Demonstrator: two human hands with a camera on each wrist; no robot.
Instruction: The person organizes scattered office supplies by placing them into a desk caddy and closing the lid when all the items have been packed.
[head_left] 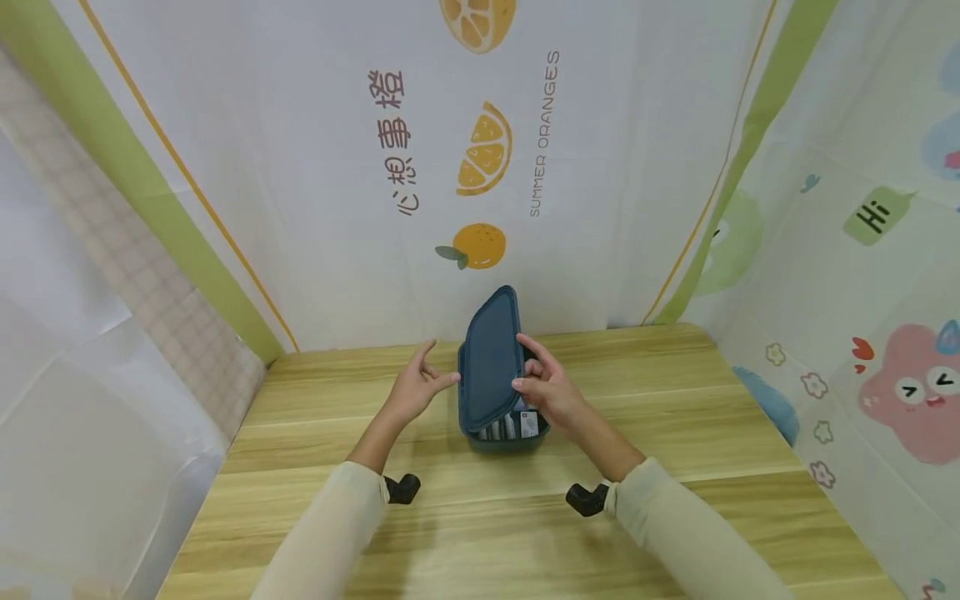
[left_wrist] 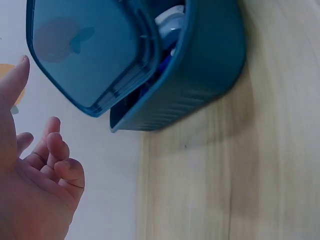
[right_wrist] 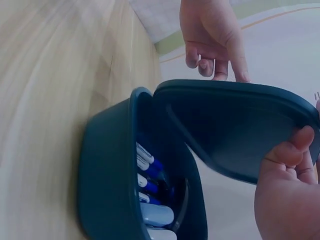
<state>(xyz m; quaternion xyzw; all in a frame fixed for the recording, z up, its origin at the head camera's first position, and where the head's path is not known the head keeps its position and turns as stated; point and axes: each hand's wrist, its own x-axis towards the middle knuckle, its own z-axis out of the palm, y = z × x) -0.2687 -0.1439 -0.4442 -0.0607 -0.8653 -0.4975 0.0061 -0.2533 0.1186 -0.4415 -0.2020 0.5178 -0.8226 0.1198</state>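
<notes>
A dark teal box [head_left: 510,445] stands on the table, its lid [head_left: 491,358] lifted and tilted up along the right side. My right hand [head_left: 553,392] pinches the lid's raised right edge between thumb and fingers. Left of the lid is my left hand [head_left: 412,390], its thumb stretched right at the lid's lower left edge and its index finger pointing up; the other fingers bend loosely. Through the gap in the right wrist view, several white-and-blue pens [right_wrist: 146,182] lie inside the box, beside a light blue rounded item [right_wrist: 157,214].
The wood-patterned table [head_left: 315,533] runs up to a white cloth [head_left: 315,167] printed with oranges. Another printed cloth [head_left: 825,292] hangs at the right. A black wrist mount [head_left: 402,489] sits by the left sleeve, a second mount [head_left: 587,500] by the right.
</notes>
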